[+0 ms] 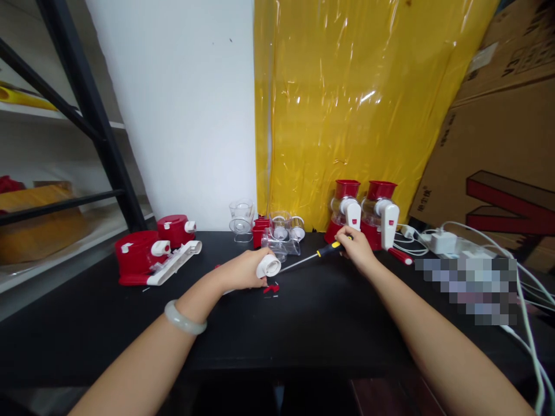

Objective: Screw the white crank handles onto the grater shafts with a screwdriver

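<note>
The left hand [251,268] grasps a white part [269,266], its rounded end showing beyond the curled fingers. The right hand [356,249] grasps the yellow-and-black handle of a screwdriver [330,249], whose shaft slants down toward the left-hand grip. The tip ends right by the white part; whether it touches cannot be told.

The work in the hands looks unfinished. Just below the left-hand grip, red pieces [271,288] and small metal bits [276,296] lie loose on the black table [329,329], joined to nothing. How much is fitted inside the white part does not show.

Beyond the left-hand grip, a clear plastic piece [241,216], a clear housing [281,245] and a drum [297,227] are apart from any base. Well to its left stand two red bases, one nearer [137,257] and one farther [171,231], beside a long white piece [177,263]; neither carries a hopper. Behind the right-hand grip, two upright red-and-white machines, one left [347,207] and one right [381,211], look largely complete, each with hopper and white arm in place.
</note>
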A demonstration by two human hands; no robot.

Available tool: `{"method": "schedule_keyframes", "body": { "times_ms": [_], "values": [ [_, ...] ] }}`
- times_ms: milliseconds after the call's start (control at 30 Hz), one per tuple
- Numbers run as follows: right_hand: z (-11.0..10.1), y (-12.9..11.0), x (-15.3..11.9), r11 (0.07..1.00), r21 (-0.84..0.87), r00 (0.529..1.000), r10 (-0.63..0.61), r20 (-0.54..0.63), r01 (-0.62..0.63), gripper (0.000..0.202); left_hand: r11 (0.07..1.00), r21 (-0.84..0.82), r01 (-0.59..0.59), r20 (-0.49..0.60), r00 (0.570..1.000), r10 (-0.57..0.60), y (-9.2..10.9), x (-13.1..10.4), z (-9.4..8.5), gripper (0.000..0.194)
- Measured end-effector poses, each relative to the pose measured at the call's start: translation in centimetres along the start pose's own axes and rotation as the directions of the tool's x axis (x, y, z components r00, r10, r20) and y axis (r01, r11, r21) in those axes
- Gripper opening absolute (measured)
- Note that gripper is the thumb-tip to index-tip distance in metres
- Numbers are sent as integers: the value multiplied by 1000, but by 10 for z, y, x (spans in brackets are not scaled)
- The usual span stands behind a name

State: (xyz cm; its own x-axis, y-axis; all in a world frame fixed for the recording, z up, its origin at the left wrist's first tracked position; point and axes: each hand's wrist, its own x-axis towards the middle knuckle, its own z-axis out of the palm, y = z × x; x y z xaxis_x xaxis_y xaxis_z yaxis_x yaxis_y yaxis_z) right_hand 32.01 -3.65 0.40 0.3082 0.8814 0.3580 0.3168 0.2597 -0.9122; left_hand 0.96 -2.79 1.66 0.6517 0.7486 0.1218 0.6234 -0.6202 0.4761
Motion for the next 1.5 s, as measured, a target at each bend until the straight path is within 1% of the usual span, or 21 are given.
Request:
{"method": "schedule_keyframes", "body": {
  "times_ms": [67,133,233,300,367,467,567,667,733,833,933,1033,1133,1200,1300,1400,1500],
  "values": [
    [0,0,0,1000,-7,1000,4,-1,-4,15,1000,-3,-14,12,1000,14,1,0,-1,40],
    [-1,-1,0,1000,-2,1000,7,-7,-7,15,1000,-17,-3,6,1000,3,-1,0,-2,38],
    [-2,-1,0,999,43,999,2,-40,0,15,993,-90,73,-29,997,-76,-9,0,-5,33],
    [-3,-1,1,996,87,997,-3,-74,9,15,986,-128,110,-78,990,-120,-15,1,-8,33],
    [-4,-1,1,991,131,994,-7,-111,22,15,984,-131,121,-169,975,-143,-21,2,-12,36],
    [-4,1,2,976,207,986,-33,-165,67,14,978,-151,147,-298,936,-187,-26,5,-18,36],
    [-1,2,2,950,278,975,-88,-203,144,17,964,-217,152,-419,878,-232,-28,7,-19,37],
    [3,4,-1,932,311,976,-135,-171,184,21,952,-288,98,-526,815,-243,-27,10,-17,40],
    [6,5,-3,928,320,980,-157,-124,190,22,947,-317,50,-563,794,-230,-25,11,-15,40],
    [11,5,-9,923,338,983,-170,-71,184,23,950,-312,-4,-583,791,-188,-23,10,-14,38],
    [16,2,-14,922,345,984,-171,-52,179,26,955,-293,-51,-593,793,-140,-23,10,-12,39],
    [19,-1,-19,924,327,980,-184,-70,197,30,939,-318,-130,-610,786,-98,-25,11,-10,42],
    [19,-2,-21,931,295,976,-193,-97,214,30,924,-328,-196,-641,765,-65,-28,13,-7,43],
    [18,-2,-21,933,285,975,-197,-103,218,29,917,-338,-215,-650,758,-62,-30,15,-5,44],
    [18,-1,-21,930,290,973,-206,-102,227,28,903,-360,-233,-647,760,-62,-30,16,-2,45],
    [18,0,-21,918,310,969,-224,-109,247,26,885,-391,-253,-638,768,-63,-28,16,-1,44],
    [18,0,-20,916,310,966,-229,-119,256,25,868,-430,-248,-614,785,-80,-26,16,-1,45]
  ]
}}
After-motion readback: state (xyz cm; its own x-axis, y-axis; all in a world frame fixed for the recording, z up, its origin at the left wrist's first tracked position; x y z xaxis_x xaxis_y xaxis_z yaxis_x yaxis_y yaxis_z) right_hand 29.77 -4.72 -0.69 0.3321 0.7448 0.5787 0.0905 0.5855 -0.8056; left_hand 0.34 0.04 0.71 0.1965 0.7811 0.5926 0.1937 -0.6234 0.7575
